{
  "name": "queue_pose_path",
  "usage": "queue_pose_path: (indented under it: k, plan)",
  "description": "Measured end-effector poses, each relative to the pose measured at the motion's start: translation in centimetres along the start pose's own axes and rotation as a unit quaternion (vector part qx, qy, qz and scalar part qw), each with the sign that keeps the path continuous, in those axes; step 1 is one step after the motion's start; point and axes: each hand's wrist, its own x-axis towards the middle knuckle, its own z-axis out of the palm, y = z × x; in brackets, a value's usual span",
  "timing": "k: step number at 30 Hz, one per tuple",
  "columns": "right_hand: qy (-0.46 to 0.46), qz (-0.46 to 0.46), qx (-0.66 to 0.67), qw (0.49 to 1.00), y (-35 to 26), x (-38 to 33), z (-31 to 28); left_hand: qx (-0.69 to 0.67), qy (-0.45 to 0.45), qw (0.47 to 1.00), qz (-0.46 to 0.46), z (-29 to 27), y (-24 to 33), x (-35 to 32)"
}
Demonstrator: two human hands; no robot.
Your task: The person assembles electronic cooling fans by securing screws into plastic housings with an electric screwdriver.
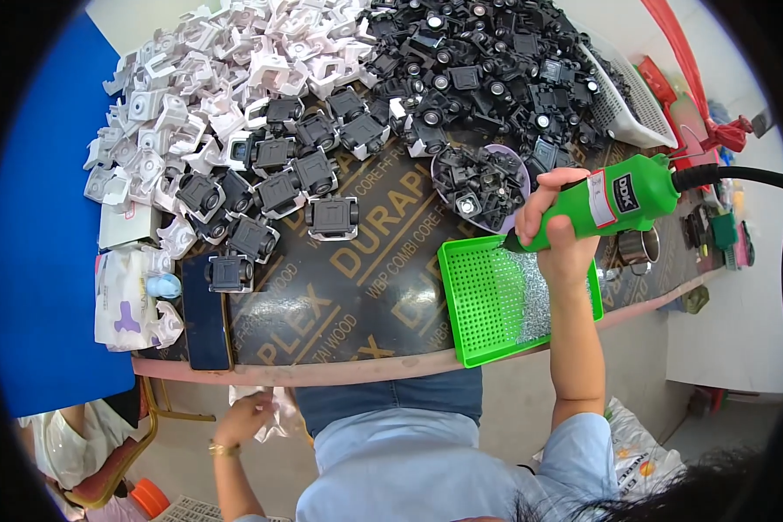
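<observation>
The right hand is clenched around a green driver poised over the green tray of screws on the surface, seemingly picking one up, while the left hand below the edge pinches a white rag, so next comes a steady tip dip.

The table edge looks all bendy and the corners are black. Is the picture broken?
No: in the head view the fisheye lens bends the pink table edge and leaves a black ring round the rim. Light is bright and even, with faint shadows. The screws in the green tray glint. The right hand gripping the green power screwdriver looks sharp; the left hand too.
</observation>
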Motion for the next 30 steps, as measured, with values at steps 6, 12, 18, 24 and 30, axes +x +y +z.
queue_pose_path:
  k: [6, 12, 18, 24, 30]
  plan:
    - [0.007, -0.005, -0.016, 1.000, 0.1, -0.2, 0.7, 0.028, 0.245, 0.930, 0.271, -7.0, 17.2, -2.7]
    - [0.027, 0.002, -0.066, 0.997, -1.5, 0.1, 1.2, 0.277, 0.410, 0.757, 0.426, -9.0, 25.9, 6.5]
    - [0.024, -0.036, 0.029, 0.999, -2.5, 0.4, 1.4, 0.292, 0.402, 0.753, 0.431, -9.8, 26.6, 9.3]
    - [0.010, -0.036, 0.026, 0.999, -2.4, 0.4, 1.5, 0.249, 0.363, 0.800, 0.408, -9.0, 27.4, 8.2]
    - [-0.001, -0.033, 0.073, 0.997, -3.1, 0.5, 2.3, 0.145, 0.277, 0.868, 0.387, -6.2, 26.1, 6.9]
